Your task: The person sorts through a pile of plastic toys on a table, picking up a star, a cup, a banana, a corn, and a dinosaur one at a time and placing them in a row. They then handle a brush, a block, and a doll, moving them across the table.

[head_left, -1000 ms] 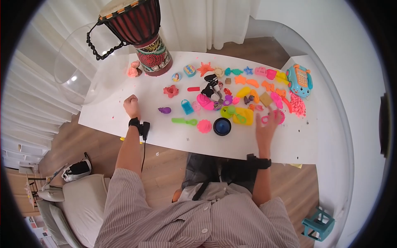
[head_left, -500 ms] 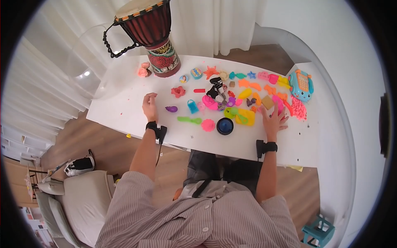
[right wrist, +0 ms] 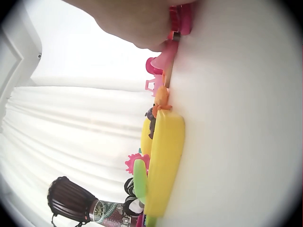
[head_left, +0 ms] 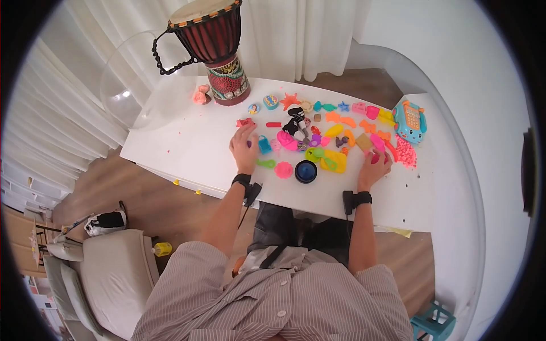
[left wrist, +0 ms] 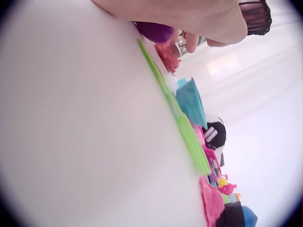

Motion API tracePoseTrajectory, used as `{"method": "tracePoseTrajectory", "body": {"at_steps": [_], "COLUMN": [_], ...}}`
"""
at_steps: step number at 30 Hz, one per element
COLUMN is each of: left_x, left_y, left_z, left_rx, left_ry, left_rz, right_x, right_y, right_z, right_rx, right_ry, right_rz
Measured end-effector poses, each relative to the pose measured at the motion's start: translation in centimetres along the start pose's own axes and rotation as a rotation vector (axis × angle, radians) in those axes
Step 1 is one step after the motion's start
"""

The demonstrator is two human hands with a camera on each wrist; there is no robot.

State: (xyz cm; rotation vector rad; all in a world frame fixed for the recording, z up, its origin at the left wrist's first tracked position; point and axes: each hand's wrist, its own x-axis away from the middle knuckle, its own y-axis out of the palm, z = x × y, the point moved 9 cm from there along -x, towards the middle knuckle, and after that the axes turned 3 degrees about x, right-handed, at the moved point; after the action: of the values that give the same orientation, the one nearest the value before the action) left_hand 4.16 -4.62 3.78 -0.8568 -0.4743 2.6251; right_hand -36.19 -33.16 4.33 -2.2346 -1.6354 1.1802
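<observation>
My left hand point(head_left: 244, 152) curves over a rounded purple toy point(left wrist: 155, 32), low at the left of the toy rows. In the left wrist view the toy shows under the hand, and the fingertips come down beyond it by a red flower-shaped toy point(left wrist: 168, 57). The flat green toy knife point(left wrist: 175, 106) stretches away from there. My right hand point(head_left: 375, 171) has its fingers bent round a bright pink toy point(right wrist: 187, 19), which is mostly hidden. Just past those fingers is another pink piece point(head_left: 377, 142), beside a tan block point(head_left: 363, 142).
On the white table point(head_left: 187, 153) stand a tall drum point(head_left: 227, 79) at back left and a toy phone point(head_left: 410, 122) at far right. Pink beads point(head_left: 406, 153) lie before the phone. A yellow box point(right wrist: 165, 161) and a dark round jar point(head_left: 306, 171) sit between the hands.
My left hand has moved right across the table onto the purple toy. My right hand's fingers, spread half a second ago, have closed in around the pink toy.
</observation>
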Motion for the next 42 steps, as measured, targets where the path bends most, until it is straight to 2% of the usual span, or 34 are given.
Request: {"method": "tracePoseTrajectory", "body": {"at_steps": [4, 5, 9, 13, 16, 18, 19, 21, 22, 24, 25, 27, 30, 31, 33, 34, 36, 38, 39, 41, 42], "left_x": [1.5, 1.5, 1.4, 1.4, 0.9, 0.4, 0.1, -0.3, -0.4, -0.5, -0.5, -0.5, -0.3, -0.4, -0.5, -0.5, -0.6, -0.5, -0.5, -0.5, -0.5], "left_y": [2.6, 3.3, 3.5, 3.9, 4.1, 4.3, 4.3, 4.3, 4.3, 4.4, 4.5, 4.6, 5.2, 5.3, 5.3, 5.5, 5.5, 5.4, 5.3, 5.2, 5.0], "left_z": [3.2, 3.0, 3.2, 4.5, 4.7, 4.9, 4.9, 4.8, 4.7, 4.5, 4.3, 3.7, 3.2, 3.2, 3.0, 3.1, 3.1, 3.4, 3.5, 3.7, 3.8], "left_rx": [-0.116, -0.151, -0.206, -0.328, -0.386, -0.412, -0.410, -0.410, -0.426, -0.448, -0.463, -0.483, -0.496, -0.495, -0.500, -0.491, -0.487, -0.481, -0.487, -0.468, -0.470], "left_ry": [0.044, 0.008, -0.011, 0.009, -0.024, -0.047, -0.071, -0.097, -0.101, -0.108, -0.107, -0.110, -0.101, -0.091, -0.083, -0.071, -0.066, -0.047, -0.053, -0.043, -0.048], "left_rz": [-0.028, -0.099, -0.111, -0.162, -0.169, -0.164, -0.161, -0.157, -0.142, -0.122, -0.112, -0.100, -0.121, -0.130, -0.136, -0.148, -0.153, -0.131, -0.127, -0.129, -0.122], "right_x": [-0.2, -0.2, -0.6, -1.2, -0.8, 0.1, 0.5, 1.9, 2.3, 3.5, 3.6, 4.5, 5.0, 4.7, 4.0, 2.9, -1.2, -5.5, -6.6, -9.3, -10.2], "right_y": [-0.6, -0.9, -1.2, -0.7, 0.5, 2.4, 2.8, 4.9, 5.2, 7.2, 7.7, 8.7, 9.7, 9.8, 9.4, 9.7, 10.3, 10.0, 10.2, 10.4, 11.0], "right_z": [-0.4, -0.5, -1.3, -3.9, -7.8, -10.9, -11.7, -14.5, -15.1, -16.3, -16.4, -17.4, -17.6, -17.6, -18.3, -17.9, -16.0, -13.8, -13.5, -10.1, -8.8], "right_rx": [-0.036, -0.084, -0.216, -0.341, -0.363, -0.283, -0.281, -0.405, -0.407, -0.421, -0.426, -0.381, -0.378, -0.381, -0.108, -0.112, 0.081, 0.412, 0.407, 0.426, 0.423], "right_ry": [-0.016, -0.024, -0.025, -0.012, -0.082, -0.195, -0.194, -0.315, -0.315, -0.298, -0.299, -0.433, -0.450, -0.451, -0.645, -0.649, -0.555, -0.312, -0.317, -0.086, -0.094], "right_rz": [0.004, 0.023, 0.064, 0.055, 0.012, -0.124, -0.119, -0.293, -0.294, -0.477, -0.485, -0.576, -0.677, -0.683, -0.576, -0.583, -0.457, -0.438, -0.444, -0.486, -0.489]}}
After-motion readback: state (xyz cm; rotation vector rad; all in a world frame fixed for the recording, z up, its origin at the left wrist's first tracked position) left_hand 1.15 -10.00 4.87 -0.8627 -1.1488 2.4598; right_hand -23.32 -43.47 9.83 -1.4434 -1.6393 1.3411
